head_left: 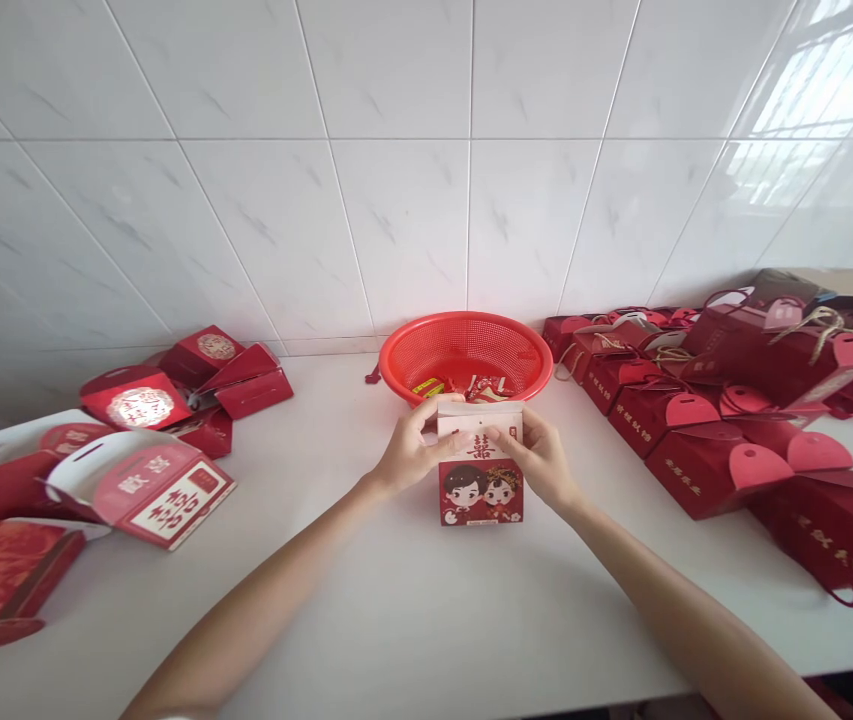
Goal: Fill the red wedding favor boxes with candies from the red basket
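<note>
From my remote place I had the 2 bare hands in good view, near the middle of the white table (pixel 366 620). The left hand (pixel 411 452) was partly closed at the left upper edge of the small gift box (pixel 481 490), and the right hand (pixel 548 465) was partly closed at the right upper edge — so both had hold of it together. The 2 thumbs lay on its pale upper part, near a red character; the other fingers went around behind, where I could not see them fully. The gift box was upright, with its red lower front and 2 cartoon figures turned to my camera. I could not tell surely if its bottom touched the table.

Just behind it there was a red plastic basket (pixel 463 338), with a yellow packet (pixel 430 387) and some red-and-white packets (pixel 487 388) lying inside. At the left I saw several red boxes (pixel 133 395) in a loose group, and a white-lined box (pixel 145 490) among them had its top open. At the right, many dark red boxes (pixel 696 470) stood close to each other — some showed rounded pink flaps (pixel 762 466). The tiled wall (pixel 396 210) rose behind everything.
</note>
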Available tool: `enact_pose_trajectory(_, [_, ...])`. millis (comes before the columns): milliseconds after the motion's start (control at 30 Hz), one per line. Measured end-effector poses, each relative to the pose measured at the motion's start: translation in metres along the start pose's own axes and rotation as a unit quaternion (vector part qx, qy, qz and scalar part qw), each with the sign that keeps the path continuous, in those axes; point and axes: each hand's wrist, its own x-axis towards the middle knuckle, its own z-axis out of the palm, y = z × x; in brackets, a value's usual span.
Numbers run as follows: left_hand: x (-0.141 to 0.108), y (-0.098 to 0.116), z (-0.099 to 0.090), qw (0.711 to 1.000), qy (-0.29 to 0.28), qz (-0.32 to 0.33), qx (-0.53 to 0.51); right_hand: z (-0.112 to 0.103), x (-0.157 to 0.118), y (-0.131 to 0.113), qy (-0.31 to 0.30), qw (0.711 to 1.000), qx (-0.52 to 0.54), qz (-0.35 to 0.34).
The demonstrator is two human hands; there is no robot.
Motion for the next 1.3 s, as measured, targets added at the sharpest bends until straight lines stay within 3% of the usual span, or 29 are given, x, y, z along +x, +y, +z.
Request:
enact_pose_trajectory(200, [-0.001, -0.002, 0.004, 1.0, 0.009, 0.007, -0.001, 0.004, -0.001, 0.004, 0.047, 0.998, -0.028, -0.021])
enact_pose_trajectory(400, [-0.001, -0.003, 0.005, 1.0, 0.012, 0.013, -0.025, 0.006, -0.002, 0.004, 0.055, 0.997, -0.031, -0.041])
enact_pose_trajectory(600, [-0.001, -0.002, 0.004, 0.999, 0.021, 0.024, -0.004, -0.001, -0.002, 0.004, -0.018, 0.999, -0.016, -0.045])
enact_pose_trajectory(733, [-0.004, 0.002, 0.002, 0.995, 0.058, 0.071, 0.026, -0.009, -0.003, 0.006, -0.083, 0.994, -0.041, -0.064])
enact_pose_trajectory(867, [-0.006, 0.009, 0.001, 0.993, 0.052, 0.102, 0.002, -0.011, -0.009, 0.003, -0.067, 0.988, -0.098, -0.102])
enact_pose_trajectory(967, [-0.007, 0.012, 0.003, 0.993, 0.046, 0.075, -0.084, -0.008, -0.016, 0.0, -0.071, 0.985, -0.102, -0.119])
enact_pose_trajectory(1033, [-0.01, 0.012, 0.005, 0.99, 0.032, 0.055, -0.125, -0.005, -0.022, -0.002, -0.062, 0.988, -0.082, -0.113])
enact_pose_trajectory(1200, [-0.026, 0.011, 0.017, 0.988, -0.015, 0.103, -0.117, 0.001, -0.036, -0.008, -0.031, 0.999, 0.015, -0.017])
enact_pose_trajectory(1300, [-0.028, 0.016, 0.024, 0.982, -0.033, 0.084, -0.167, 0.002, -0.039, -0.014, -0.004, 0.997, 0.071, 0.016])
